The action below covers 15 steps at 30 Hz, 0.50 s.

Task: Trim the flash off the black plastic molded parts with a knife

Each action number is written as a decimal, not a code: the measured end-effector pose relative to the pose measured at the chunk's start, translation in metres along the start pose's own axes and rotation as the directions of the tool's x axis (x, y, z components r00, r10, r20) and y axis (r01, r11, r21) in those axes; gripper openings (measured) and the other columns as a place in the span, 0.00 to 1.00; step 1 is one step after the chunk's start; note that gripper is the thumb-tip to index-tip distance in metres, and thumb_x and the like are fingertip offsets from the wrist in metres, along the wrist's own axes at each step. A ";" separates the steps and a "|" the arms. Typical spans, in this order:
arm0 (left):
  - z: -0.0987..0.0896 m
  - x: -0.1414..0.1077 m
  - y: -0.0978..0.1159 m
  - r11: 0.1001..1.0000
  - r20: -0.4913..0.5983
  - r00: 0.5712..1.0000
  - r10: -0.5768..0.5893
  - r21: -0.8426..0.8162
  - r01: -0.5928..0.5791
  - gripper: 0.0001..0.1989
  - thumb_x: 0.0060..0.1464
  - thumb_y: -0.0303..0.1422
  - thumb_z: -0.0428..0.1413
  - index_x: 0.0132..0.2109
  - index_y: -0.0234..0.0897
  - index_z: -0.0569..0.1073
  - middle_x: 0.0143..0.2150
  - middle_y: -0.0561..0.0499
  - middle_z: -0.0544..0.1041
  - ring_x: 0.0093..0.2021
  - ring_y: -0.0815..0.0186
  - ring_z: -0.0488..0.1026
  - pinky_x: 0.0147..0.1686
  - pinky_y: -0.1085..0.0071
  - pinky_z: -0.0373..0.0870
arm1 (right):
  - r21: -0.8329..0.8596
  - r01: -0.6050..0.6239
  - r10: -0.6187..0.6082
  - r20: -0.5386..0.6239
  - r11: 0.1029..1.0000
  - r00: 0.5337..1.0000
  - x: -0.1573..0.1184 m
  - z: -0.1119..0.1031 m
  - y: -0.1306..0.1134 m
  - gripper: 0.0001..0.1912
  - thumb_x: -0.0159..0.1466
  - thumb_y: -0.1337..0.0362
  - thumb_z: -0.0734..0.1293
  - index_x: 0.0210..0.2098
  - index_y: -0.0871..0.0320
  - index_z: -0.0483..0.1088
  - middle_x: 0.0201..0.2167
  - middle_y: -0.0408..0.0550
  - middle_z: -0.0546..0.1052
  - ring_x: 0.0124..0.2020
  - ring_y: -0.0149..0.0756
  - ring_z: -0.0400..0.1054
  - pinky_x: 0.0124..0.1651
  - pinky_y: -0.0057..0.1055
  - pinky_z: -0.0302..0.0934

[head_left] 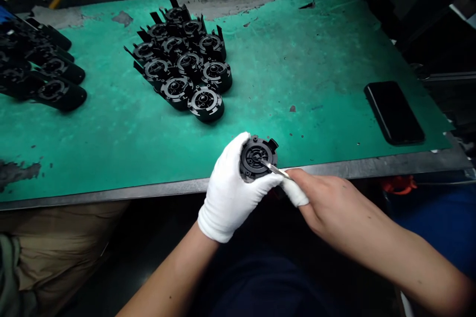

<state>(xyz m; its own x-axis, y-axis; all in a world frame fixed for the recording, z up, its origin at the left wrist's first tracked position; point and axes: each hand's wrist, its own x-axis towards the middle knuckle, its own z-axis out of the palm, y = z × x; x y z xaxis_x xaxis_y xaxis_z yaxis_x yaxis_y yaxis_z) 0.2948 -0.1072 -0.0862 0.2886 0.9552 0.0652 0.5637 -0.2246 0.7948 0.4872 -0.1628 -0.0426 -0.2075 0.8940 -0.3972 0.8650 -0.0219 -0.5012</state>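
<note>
My left hand (230,185), in a white glove, is wrapped round a round black plastic part (258,158) at the table's front edge. The part's ringed face is turned up, with a small tab standing at its upper right. My right hand (320,195) is bare apart from a white covering on a finger. It grips a thin metal tool (275,168), whose tip reaches the middle of the part's face. The tool's rear end is hidden in the hand.
Several similar black parts (206,103) stand grouped on the green table (297,59) beyond my hands. Another cluster (61,93) is at the far left. A black phone (394,111) lies at the right. Someone's brown-clothed leg (67,247) shows at the lower left.
</note>
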 end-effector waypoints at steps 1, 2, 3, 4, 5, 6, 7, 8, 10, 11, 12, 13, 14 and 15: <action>0.000 0.000 0.001 1.000 -0.003 1.000 -0.009 -0.004 0.009 0.44 0.50 0.52 0.69 0.66 0.38 0.62 0.66 0.42 0.69 0.66 0.55 0.68 0.68 0.58 0.63 | 0.012 0.001 -0.001 0.014 1.000 1.000 0.000 -0.001 -0.001 0.18 0.65 0.71 0.54 0.48 0.54 0.69 0.39 0.53 0.82 0.38 0.53 0.78 0.35 0.41 0.61; 0.000 0.000 0.002 1.000 -0.006 1.000 -0.021 -0.005 0.021 0.44 0.50 0.52 0.68 0.66 0.38 0.62 0.65 0.43 0.70 0.65 0.55 0.68 0.68 0.58 0.64 | 0.026 -0.001 0.000 0.031 1.000 1.000 0.001 -0.002 -0.002 0.17 0.65 0.72 0.54 0.46 0.54 0.69 0.39 0.53 0.82 0.38 0.53 0.78 0.35 0.40 0.60; 0.000 0.000 0.002 0.999 -0.007 0.999 -0.033 -0.005 0.033 0.44 0.50 0.52 0.68 0.66 0.38 0.62 0.65 0.43 0.70 0.65 0.55 0.68 0.68 0.58 0.64 | 0.042 -0.003 0.001 0.052 0.999 0.999 0.001 -0.003 -0.003 0.16 0.64 0.72 0.55 0.45 0.54 0.69 0.39 0.53 0.82 0.38 0.52 0.78 0.35 0.39 0.59; 0.000 0.000 0.003 0.999 -0.008 0.999 -0.041 -0.003 0.041 0.44 0.49 0.52 0.68 0.66 0.38 0.62 0.65 0.43 0.70 0.65 0.56 0.68 0.68 0.59 0.64 | 0.055 -0.004 0.000 0.077 0.998 0.997 0.002 -0.004 -0.004 0.15 0.64 0.73 0.56 0.43 0.54 0.69 0.38 0.52 0.81 0.37 0.51 0.78 0.34 0.38 0.59; 0.000 0.000 0.004 0.999 -0.008 0.999 -0.045 0.000 0.045 0.45 0.49 0.53 0.68 0.66 0.38 0.62 0.65 0.43 0.70 0.66 0.56 0.68 0.69 0.59 0.63 | 0.066 -0.006 -0.001 0.102 0.998 0.995 0.003 -0.005 -0.005 0.14 0.64 0.73 0.56 0.43 0.54 0.69 0.37 0.52 0.81 0.37 0.50 0.78 0.34 0.38 0.58; 0.000 0.000 0.005 0.999 -0.008 0.999 -0.045 0.002 0.045 0.45 0.48 0.53 0.68 0.66 0.38 0.62 0.66 0.43 0.69 0.66 0.56 0.67 0.69 0.59 0.63 | 0.071 -0.007 -0.002 0.121 0.997 0.993 0.003 -0.006 -0.005 0.14 0.65 0.72 0.56 0.43 0.54 0.69 0.35 0.51 0.81 0.36 0.50 0.77 0.33 0.37 0.57; 0.000 0.000 0.005 0.999 -0.008 0.999 -0.043 0.005 0.043 0.46 0.48 0.54 0.68 0.66 0.38 0.62 0.66 0.43 0.69 0.66 0.56 0.67 0.69 0.59 0.63 | 0.073 -0.003 -0.007 0.134 0.997 0.991 0.003 -0.006 -0.004 0.14 0.65 0.72 0.56 0.44 0.54 0.70 0.35 0.51 0.81 0.36 0.49 0.77 0.33 0.37 0.57; 0.000 0.000 0.005 0.999 -0.010 0.999 -0.039 0.008 0.039 0.46 0.48 0.54 0.68 0.66 0.38 0.62 0.66 0.43 0.69 0.66 0.56 0.67 0.69 0.59 0.62 | 0.078 0.005 -0.016 0.140 0.997 0.990 0.002 -0.006 -0.003 0.15 0.65 0.72 0.57 0.45 0.54 0.70 0.35 0.51 0.81 0.36 0.49 0.77 0.34 0.37 0.58; 0.000 0.000 0.004 0.999 -0.015 0.999 -0.037 0.022 0.037 0.45 0.48 0.54 0.69 0.66 0.38 0.62 0.66 0.43 0.69 0.66 0.57 0.67 0.69 0.59 0.63 | 0.119 0.035 -0.048 0.115 0.992 0.992 0.001 -0.007 0.003 0.16 0.66 0.72 0.58 0.48 0.54 0.71 0.39 0.50 0.82 0.41 0.48 0.78 0.38 0.36 0.61; 0.000 -0.001 0.004 0.999 -0.016 0.999 -0.036 0.029 0.037 0.45 0.48 0.53 0.69 0.66 0.38 0.63 0.65 0.43 0.70 0.65 0.57 0.68 0.69 0.59 0.64 | 0.160 0.052 -0.066 0.085 0.986 0.994 0.001 -0.008 0.008 0.17 0.67 0.71 0.58 0.50 0.53 0.71 0.42 0.49 0.82 0.43 0.46 0.78 0.41 0.36 0.63; 0.000 -0.001 0.003 0.999 -0.017 0.999 -0.033 0.034 0.033 0.44 0.48 0.52 0.69 0.66 0.38 0.63 0.65 0.43 0.70 0.65 0.57 0.68 0.68 0.59 0.64 | 0.206 0.067 -0.079 0.047 0.976 0.996 0.001 -0.009 0.013 0.17 0.68 0.70 0.59 0.52 0.50 0.71 0.46 0.47 0.82 0.46 0.45 0.77 0.44 0.36 0.64; 0.000 -0.001 0.003 0.999 -0.019 0.999 -0.026 0.037 0.027 0.44 0.48 0.51 0.69 0.65 0.38 0.63 0.65 0.43 0.70 0.65 0.56 0.69 0.68 0.59 0.64 | 0.246 0.077 -0.080 0.000 0.966 0.997 0.001 -0.011 0.018 0.17 0.69 0.67 0.59 0.54 0.48 0.71 0.49 0.45 0.81 0.49 0.43 0.76 0.47 0.35 0.65; 0.000 -0.001 0.002 0.999 -0.022 1.000 -0.013 0.037 0.014 0.43 0.48 0.51 0.70 0.65 0.38 0.64 0.64 0.43 0.70 0.64 0.56 0.69 0.68 0.59 0.64 | 0.269 0.079 -0.069 -0.045 0.960 0.997 0.002 -0.012 0.023 0.17 0.71 0.64 0.59 0.55 0.44 0.71 0.51 0.42 0.81 0.52 0.41 0.75 0.50 0.35 0.65; 0.000 -0.001 0.001 0.999 -0.026 1.000 0.002 0.034 -0.001 0.43 0.48 0.50 0.70 0.64 0.38 0.64 0.64 0.43 0.71 0.64 0.56 0.69 0.68 0.60 0.64 | 0.271 0.075 -0.054 -0.084 0.960 0.995 0.003 -0.014 0.027 0.17 0.72 0.61 0.59 0.56 0.41 0.71 0.53 0.40 0.80 0.53 0.40 0.74 0.52 0.36 0.65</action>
<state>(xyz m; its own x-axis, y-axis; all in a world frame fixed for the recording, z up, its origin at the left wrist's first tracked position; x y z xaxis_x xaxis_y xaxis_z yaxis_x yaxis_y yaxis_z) 0.2955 -0.1087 -0.0855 0.2693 0.9595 0.0825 0.5895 -0.2320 0.7738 0.5167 -0.1543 -0.0467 -0.2142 0.9285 -0.3034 0.6912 -0.0754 -0.7187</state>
